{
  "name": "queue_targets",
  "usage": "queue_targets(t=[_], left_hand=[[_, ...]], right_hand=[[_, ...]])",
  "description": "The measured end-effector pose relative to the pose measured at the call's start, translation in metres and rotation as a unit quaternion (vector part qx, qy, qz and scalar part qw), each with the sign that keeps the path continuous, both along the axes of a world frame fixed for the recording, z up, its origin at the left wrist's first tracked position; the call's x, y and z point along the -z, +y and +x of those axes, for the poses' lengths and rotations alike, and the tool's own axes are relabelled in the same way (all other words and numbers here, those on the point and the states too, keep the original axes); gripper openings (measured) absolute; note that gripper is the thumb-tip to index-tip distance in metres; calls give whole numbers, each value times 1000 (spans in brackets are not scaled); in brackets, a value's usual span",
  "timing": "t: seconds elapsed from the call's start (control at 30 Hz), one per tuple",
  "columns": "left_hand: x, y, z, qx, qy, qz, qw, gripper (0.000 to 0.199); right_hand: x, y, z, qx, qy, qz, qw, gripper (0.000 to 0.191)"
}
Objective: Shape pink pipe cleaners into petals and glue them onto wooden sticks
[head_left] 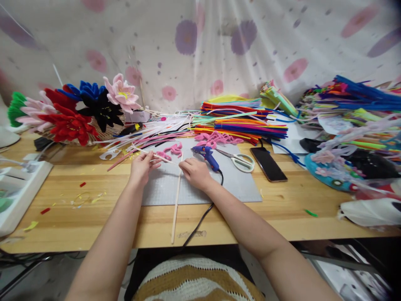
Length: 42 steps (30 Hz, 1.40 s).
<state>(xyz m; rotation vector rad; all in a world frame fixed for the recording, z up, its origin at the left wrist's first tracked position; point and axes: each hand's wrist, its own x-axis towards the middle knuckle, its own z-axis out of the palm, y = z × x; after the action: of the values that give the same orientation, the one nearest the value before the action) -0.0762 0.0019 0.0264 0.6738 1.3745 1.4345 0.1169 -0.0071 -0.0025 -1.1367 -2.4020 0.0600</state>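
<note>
A thin, pale pipe cleaner (166, 159) stretches between my two hands above the grey cutting mat (163, 190). My left hand (142, 167) pinches it between thumb and fingers, with one end poking out at the upper left. Fingertips of my right hand (194, 172) are closed on its other side. A second pale strip (176, 209) runs from beside the right fingertips down past the mat's near edge; whether the two are joined I cannot tell. Just beyond my hands lie curled pink pipe-cleaner pieces (176, 149). A blue glue gun (206, 156) rests right of them.
Scissors (242, 162) and a phone (268, 164) lie right of the glue gun, whose black cord (200, 221) crosses the table's front edge. Bundles of coloured pipe cleaners (244, 127) line the back. Fuzzy flowers (75, 127) stand at left, near a white power strip (26, 192).
</note>
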Motion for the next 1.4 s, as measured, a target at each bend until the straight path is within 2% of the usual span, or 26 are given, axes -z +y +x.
queue_targets(t=[0.13, 0.2, 0.33, 0.47, 0.53, 0.6, 0.7, 0.87, 0.97, 1.27, 1.4], left_hand=[[1, -1, 4, -13, 25, 21, 999, 13], [1, -2, 7, -17, 37, 30, 999, 15], [0, -4, 14, 2, 48, 48, 998, 21], [0, -5, 18, 33, 52, 67, 996, 27], [0, -4, 19, 43, 53, 70, 995, 29], [0, -4, 18, 49, 53, 70, 995, 30], [2, -2, 17, 50, 56, 73, 994, 30], [6, 0, 17, 33, 85, 86, 992, 30], [7, 1, 18, 27, 98, 89, 991, 27], [12, 3, 20, 24, 109, 89, 990, 27], [6, 0, 21, 63, 85, 69, 992, 31]], right_hand=[[-1, 1, -2, 14, 94, -95, 991, 23], [-3, 4, -5, 21, 158, -180, 971, 31], [-7, 17, -14, -14, 281, -339, 898, 24], [-6, 28, -23, -73, 354, -472, 804, 18], [-4, 31, -26, -68, 380, -503, 773, 15], [-3, 31, -28, -60, 401, -506, 761, 13], [-5, 28, -30, -61, 394, -484, 779, 11], [-16, 18, -29, -41, 254, -361, 896, 12], [-21, 15, -27, -21, 188, -305, 933, 14], [-20, 11, -28, -17, 164, -277, 947, 18], [-13, 15, -27, -13, 187, -298, 936, 18]])
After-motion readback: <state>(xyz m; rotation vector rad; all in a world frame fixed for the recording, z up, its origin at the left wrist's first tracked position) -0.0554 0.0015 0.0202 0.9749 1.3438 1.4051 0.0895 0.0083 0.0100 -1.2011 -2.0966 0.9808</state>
